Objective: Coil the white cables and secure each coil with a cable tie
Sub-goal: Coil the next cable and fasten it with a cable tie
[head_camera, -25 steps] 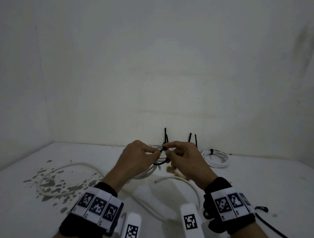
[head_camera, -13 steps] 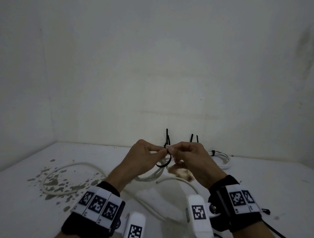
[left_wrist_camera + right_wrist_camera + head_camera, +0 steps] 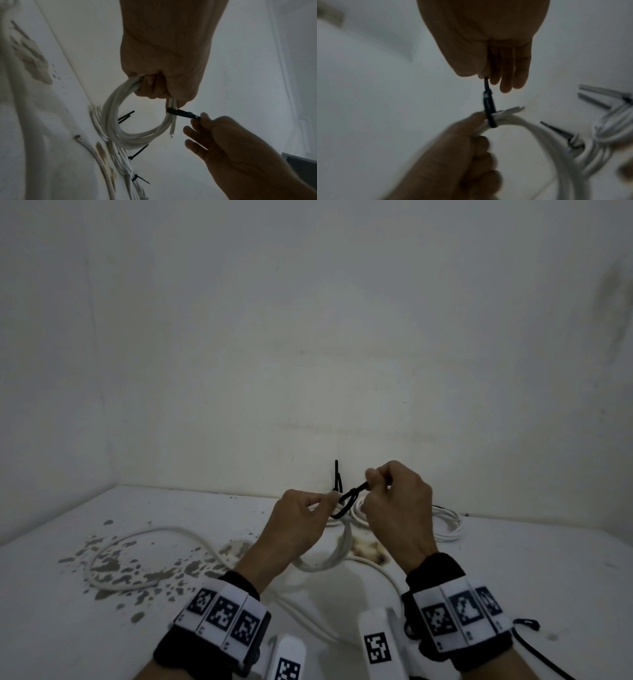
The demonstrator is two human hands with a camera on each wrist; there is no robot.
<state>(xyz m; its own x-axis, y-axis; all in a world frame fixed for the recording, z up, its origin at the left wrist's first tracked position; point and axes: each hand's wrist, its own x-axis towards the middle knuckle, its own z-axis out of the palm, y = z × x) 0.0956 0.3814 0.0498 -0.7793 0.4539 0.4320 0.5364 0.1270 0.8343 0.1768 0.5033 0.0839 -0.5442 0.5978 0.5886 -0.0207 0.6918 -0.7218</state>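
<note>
My left hand [image 3: 301, 522] grips a coil of white cable [image 3: 120, 121] and holds it above the white surface. A black cable tie [image 3: 181, 113] is looped round the coil's strands just past my left fingers. My right hand [image 3: 394, 501] pinches the tie's free tail [image 3: 356, 494] between thumb and forefinger, up and to the right of the coil. In the right wrist view the tie [image 3: 488, 108] runs taut from my right fingertips [image 3: 494, 79] down to the bundle, with the left hand [image 3: 462, 148] below it.
Tied white coils with black tie tails [image 3: 128, 162] lie against the back wall [image 3: 308, 337]. Another tied coil [image 3: 445, 520] lies right of my hands. A long loose white cable [image 3: 137, 542] loops across the stained white surface [image 3: 102, 628] at left.
My right hand has moved up and to the right, drawing the tie's tail out; the black loop round the coil has become smaller. The left hand still holds the coil.
</note>
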